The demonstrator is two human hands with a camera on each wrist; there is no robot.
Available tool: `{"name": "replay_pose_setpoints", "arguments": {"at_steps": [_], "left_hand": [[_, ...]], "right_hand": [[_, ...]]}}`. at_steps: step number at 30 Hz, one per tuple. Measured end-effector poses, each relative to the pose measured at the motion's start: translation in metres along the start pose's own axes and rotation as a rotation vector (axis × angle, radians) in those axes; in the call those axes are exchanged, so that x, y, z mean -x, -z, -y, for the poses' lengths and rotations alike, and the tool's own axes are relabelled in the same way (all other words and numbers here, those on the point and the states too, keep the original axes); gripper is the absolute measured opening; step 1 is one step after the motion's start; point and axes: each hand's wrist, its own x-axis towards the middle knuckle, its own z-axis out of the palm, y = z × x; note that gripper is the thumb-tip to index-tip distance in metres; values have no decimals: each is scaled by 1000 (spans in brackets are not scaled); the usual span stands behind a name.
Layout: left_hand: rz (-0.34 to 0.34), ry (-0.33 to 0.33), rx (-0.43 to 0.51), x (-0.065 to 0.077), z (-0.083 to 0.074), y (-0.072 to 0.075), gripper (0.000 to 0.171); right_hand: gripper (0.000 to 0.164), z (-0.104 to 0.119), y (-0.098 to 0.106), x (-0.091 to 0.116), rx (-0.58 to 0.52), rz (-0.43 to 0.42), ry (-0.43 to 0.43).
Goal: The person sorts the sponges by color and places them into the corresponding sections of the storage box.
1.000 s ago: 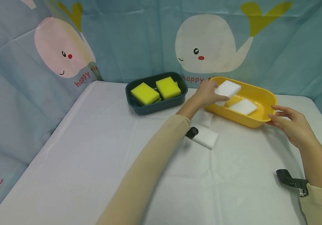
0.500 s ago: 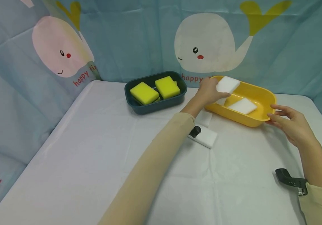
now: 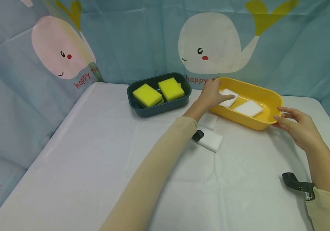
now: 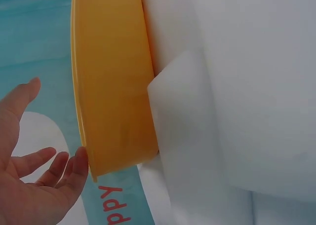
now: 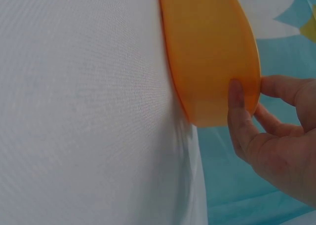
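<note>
A yellow tray (image 3: 244, 121) stands at the back right of the table and holds two white sponges, the left one (image 3: 230, 98) and the right one (image 3: 249, 108). Over the tray's left end is my left hand (image 3: 210, 95), thumb and fingers spread with nothing between them. In the left wrist view, fingertips of the left hand (image 4: 42, 185) come close to or touch the tray's rim. My right hand (image 3: 301, 130) pinches the rim at the opposite end, fingers on either side of the tray wall (image 5: 212, 57) in the right wrist view.
Left of the yellow tray is a dark green tray (image 3: 159, 109) with several yellow sponges (image 3: 147, 95). Two more white sponges lie on the table under the left wrist, the nearer one (image 3: 211, 140) and a farther one (image 3: 209, 121). A whale-print curtain (image 3: 141, 41) hangs behind.
The white sponge that my left hand held tilted over the tray's left end now lies in the tray, released. The right hand keeps its grip on the rim.
</note>
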Motion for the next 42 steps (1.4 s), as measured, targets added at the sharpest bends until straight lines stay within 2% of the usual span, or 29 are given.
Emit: {"name": "replay_pose_setpoints", "arguments": {"at_steps": [7,11,21,29,38,42], "left_hand": [[14,-68,71,8,12,6,72],[8,-82,135,14,18,8,71],[25,-124,208,31,30,13,68],[65,-135,227,46,39,13,69],[62,-207,256,60,52,10,63],[91,-199,259,65,59,8,61]], "right_hand": [[73,3,-1,1,16,-8,-11],[73,3,0,1,24,-9,-13],[73,2,0,2,11,-13,-26],[73,1,-1,1,9,-12,-16],[73,0,-1,0,-5,-4,-1],[73,0,-1,0,-7,-3,-1]]}}
